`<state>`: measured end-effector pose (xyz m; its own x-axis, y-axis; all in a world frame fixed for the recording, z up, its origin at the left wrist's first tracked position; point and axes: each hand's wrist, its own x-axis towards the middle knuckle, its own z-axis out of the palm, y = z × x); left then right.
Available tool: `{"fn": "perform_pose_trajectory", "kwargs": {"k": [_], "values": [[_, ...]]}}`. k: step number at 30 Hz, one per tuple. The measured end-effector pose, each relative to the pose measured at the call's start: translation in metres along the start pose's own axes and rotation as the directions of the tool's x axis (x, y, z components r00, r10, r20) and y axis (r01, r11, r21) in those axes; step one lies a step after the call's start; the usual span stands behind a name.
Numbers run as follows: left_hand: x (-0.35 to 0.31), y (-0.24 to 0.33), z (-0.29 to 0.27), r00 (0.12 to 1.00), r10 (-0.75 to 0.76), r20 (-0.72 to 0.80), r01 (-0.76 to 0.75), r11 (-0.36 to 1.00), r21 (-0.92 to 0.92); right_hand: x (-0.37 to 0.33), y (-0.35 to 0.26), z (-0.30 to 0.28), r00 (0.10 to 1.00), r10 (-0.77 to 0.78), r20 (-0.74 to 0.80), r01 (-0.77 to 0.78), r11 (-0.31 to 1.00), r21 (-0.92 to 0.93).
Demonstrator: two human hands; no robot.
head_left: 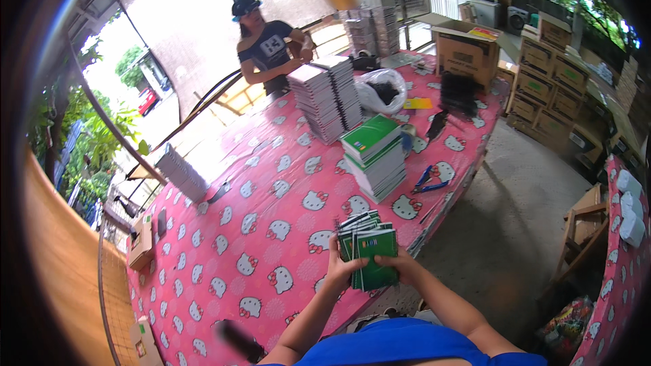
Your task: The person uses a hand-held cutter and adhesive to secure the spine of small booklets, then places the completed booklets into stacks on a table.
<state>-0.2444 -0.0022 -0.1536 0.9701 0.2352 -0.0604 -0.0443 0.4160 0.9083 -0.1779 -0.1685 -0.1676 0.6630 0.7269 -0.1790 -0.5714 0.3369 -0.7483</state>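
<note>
Between my two hands, above the near edge of the table, is a fanned bunch of green-covered spiral notebooks (375, 247). My left hand (341, 268) grips their left side, thumb across the front cover. On the right side, my right hand (403, 266) is closed around the edge with its thumb on the cover. Just beyond stands a tall stack of green-topped notebooks (374, 163). Blue-handled pliers (430, 181) lie to the right of that stack.
A pink patterned cloth (251, 257) covers the table. Farther back are tall notebook stacks (325, 102), a white plastic bag (382, 91) and an open cardboard box (468, 54). A co-worker (268, 47) stands at the far side. Stacked cartons (553, 81) stand at right.
</note>
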Motion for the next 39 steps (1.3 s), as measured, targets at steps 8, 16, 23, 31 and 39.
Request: {"fn": "perform_pose_trajectory", "kwargs": {"k": [8,16,23,31,39], "values": [[0.011,-0.004,0.020,0.905,-0.041,0.423,-0.009,0.993,0.115,-0.062,-0.032,0.023,0.827,-0.544,-0.142,0.403,0.749,-0.526],[0.052,-0.040,-0.018,0.715,0.076,0.695,-0.254,0.954,0.158,-0.057,0.022,-0.015,0.620,-0.778,0.100,0.550,0.341,-0.762],[0.033,-0.035,0.018,0.777,0.138,0.614,-0.196,0.980,0.028,-0.039,0.053,-0.015,0.476,-0.880,0.012,0.478,0.247,-0.843],[0.040,-0.020,0.006,0.706,0.153,0.691,-0.256,0.965,0.048,-0.041,0.045,-0.005,0.502,-0.864,0.039,0.471,0.236,-0.850],[0.036,-0.020,0.028,0.775,0.141,0.616,-0.277,0.952,0.131,-0.038,0.046,-0.006,0.291,-0.957,0.005,0.422,0.124,-0.898]]}}
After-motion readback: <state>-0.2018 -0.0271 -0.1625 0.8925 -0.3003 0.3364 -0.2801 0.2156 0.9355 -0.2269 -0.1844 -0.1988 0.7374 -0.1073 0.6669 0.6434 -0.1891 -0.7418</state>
